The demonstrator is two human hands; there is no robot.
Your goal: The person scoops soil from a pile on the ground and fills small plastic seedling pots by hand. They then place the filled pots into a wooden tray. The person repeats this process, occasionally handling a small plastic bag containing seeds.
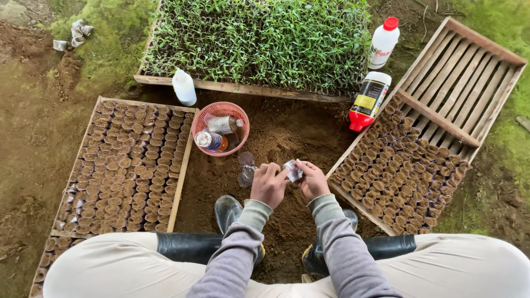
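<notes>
My left hand (269, 184) and my right hand (312, 179) meet over bare soil, both pinching a small clear plastic sleeve (293, 171) between their fingertips. Just left of my left hand, a few empty plastic sleeves (246, 169) lie on the soil. My grey sleeves, light trousers and black rubber boots (227, 212) fill the bottom of the view.
A wooden tray of soil-filled pots (130, 165) lies at left; a partly filled slatted tray (419, 160) at right. A red basket (221, 128) holds cans. Behind it stand a seedling tray (265, 41), a white bottle (184, 87), a red-capped white bottle (383, 42) and a lying bottle (367, 101).
</notes>
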